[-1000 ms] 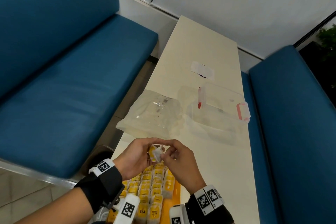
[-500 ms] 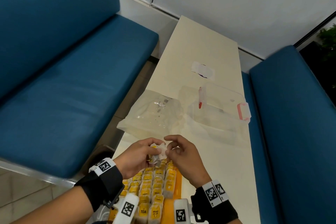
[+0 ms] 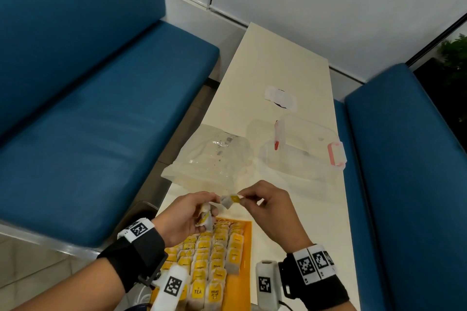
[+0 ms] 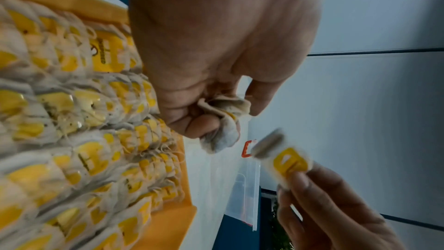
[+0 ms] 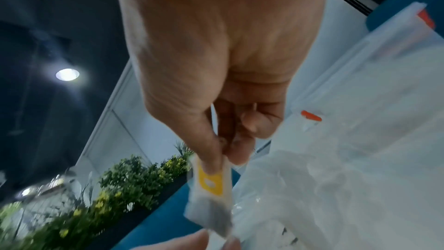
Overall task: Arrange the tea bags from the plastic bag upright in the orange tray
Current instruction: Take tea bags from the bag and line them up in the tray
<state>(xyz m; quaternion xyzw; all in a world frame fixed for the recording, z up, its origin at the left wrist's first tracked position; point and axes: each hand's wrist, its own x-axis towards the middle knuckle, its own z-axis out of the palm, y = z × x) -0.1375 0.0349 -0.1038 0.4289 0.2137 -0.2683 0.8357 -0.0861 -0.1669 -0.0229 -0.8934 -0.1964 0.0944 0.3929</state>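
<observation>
My right hand [image 3: 246,199] pinches one tea bag [image 3: 230,201] by its yellow label, held in the air just above the far end of the orange tray [image 3: 247,240]. That tea bag [image 5: 211,187] hangs below thumb and forefinger in the right wrist view. My left hand [image 3: 202,212] grips a small bunch of tea bags [image 3: 206,218], crumpled in its curled fingers [image 4: 206,124]. The tray holds several rows of upright tea bags [image 3: 209,260] with yellow labels. The clear plastic bag [image 3: 214,161] lies flat on the table beyond both hands.
A clear plastic box [image 3: 303,151] with red latches sits right of the bag. A white paper scrap [image 3: 279,97] lies farther back on the cream table [image 3: 278,58]. Blue benches [image 3: 101,108] flank the table on both sides.
The hands were together on one bundle; now my right hand has drawn a single tea bag off to the right, away from the bunch in my left hand.
</observation>
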